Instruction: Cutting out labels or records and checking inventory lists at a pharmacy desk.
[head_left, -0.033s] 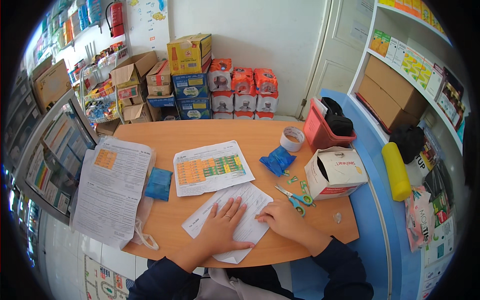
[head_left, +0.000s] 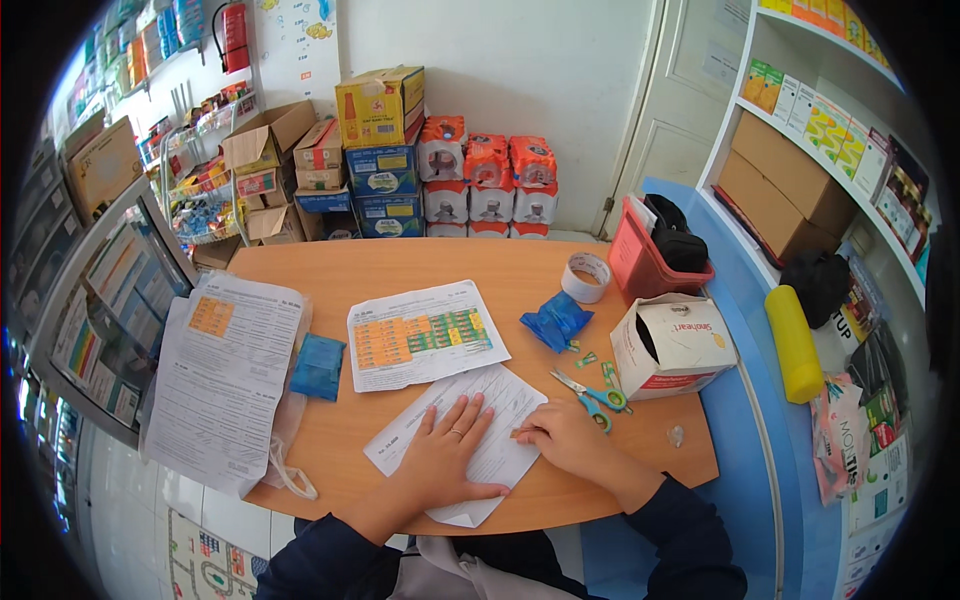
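My left hand [head_left: 447, 450] lies flat, fingers spread, on a printed paper sheet [head_left: 410, 447] set aslant near the front edge of the table. It wears a ring. At the right edge of the same sheet my right hand [head_left: 565, 437] rests with its fingers curled together; whatever they may hold is hidden. Just beyond lies a second sheet [head_left: 385, 375] bearing rows of orange and green stickers. Scissors with teal handles [head_left: 600, 400] lie partly open right of my right hand. Small green strips [head_left: 588, 361] are scattered beside them.
A white box [head_left: 668, 350], a red basket [head_left: 650, 262], a tape roll [head_left: 586, 277] and a crumpled blue packet [head_left: 557, 321] stand at right. To the left are a flat blue packet [head_left: 319, 369] and sheets in a plastic sleeve [head_left: 225, 400]. Stacked cartons [head_left: 385, 170] stand behind the table [head_left: 480, 262].
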